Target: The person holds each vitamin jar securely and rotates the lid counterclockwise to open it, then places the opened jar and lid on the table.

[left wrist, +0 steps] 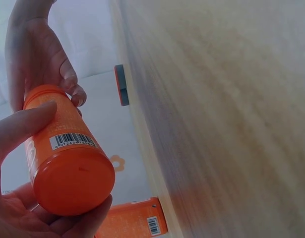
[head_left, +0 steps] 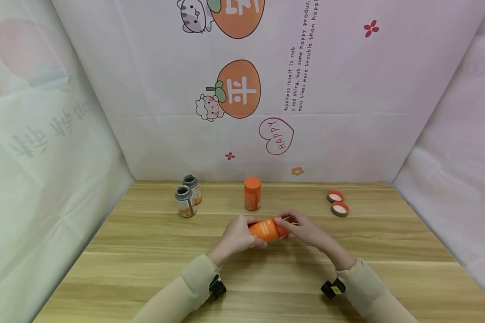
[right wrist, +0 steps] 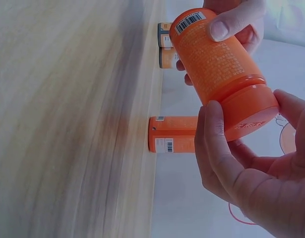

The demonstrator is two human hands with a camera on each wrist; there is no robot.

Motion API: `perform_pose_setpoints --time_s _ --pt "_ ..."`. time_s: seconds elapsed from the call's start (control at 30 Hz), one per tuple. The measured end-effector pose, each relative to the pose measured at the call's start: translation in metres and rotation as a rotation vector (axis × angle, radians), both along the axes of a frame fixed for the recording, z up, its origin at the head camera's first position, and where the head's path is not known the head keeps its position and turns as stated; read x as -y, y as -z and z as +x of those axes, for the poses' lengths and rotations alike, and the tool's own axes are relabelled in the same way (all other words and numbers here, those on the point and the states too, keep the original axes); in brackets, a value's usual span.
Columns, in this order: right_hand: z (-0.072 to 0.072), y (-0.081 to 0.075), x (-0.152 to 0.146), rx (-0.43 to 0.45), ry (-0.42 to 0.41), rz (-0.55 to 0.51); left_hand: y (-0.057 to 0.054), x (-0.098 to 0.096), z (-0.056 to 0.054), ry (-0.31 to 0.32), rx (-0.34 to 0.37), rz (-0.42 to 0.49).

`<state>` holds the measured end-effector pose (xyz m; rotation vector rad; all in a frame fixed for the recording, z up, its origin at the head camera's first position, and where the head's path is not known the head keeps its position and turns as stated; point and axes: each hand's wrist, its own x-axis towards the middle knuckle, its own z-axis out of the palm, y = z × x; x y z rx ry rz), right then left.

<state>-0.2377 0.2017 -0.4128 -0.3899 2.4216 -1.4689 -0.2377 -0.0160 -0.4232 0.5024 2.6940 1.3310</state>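
Observation:
An orange plastic bottle [head_left: 264,229] with a screw cap is held tilted on its side above the table. My left hand [head_left: 237,235] grips its body near the base, thumb along one side, as the left wrist view shows. Around the orange cap [right wrist: 250,111] curl the fingertips and thumb of my right hand [head_left: 305,229]. The cap sits on the bottle's neck, with a narrow groove between it and the body. Printed text and a barcode [left wrist: 73,140] show on the bottle.
A second orange bottle [head_left: 252,195], capped, stands upright at the back middle. Two grey open-mouthed bottles [head_left: 186,204] stand at the back left. Two orange-and-grey caps [head_left: 340,209] lie inside-up at the back right. White printed cloth [head_left: 165,134] walls off the wooden table [head_left: 145,251].

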Motion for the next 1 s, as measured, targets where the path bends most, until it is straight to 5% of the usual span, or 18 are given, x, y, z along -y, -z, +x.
perform_pose_setpoints --time_s 1.0 --pt "0.006 -0.01 -0.012 -0.122 -0.14 -0.021 0.002 0.004 -0.002 0.068 0.018 0.057"
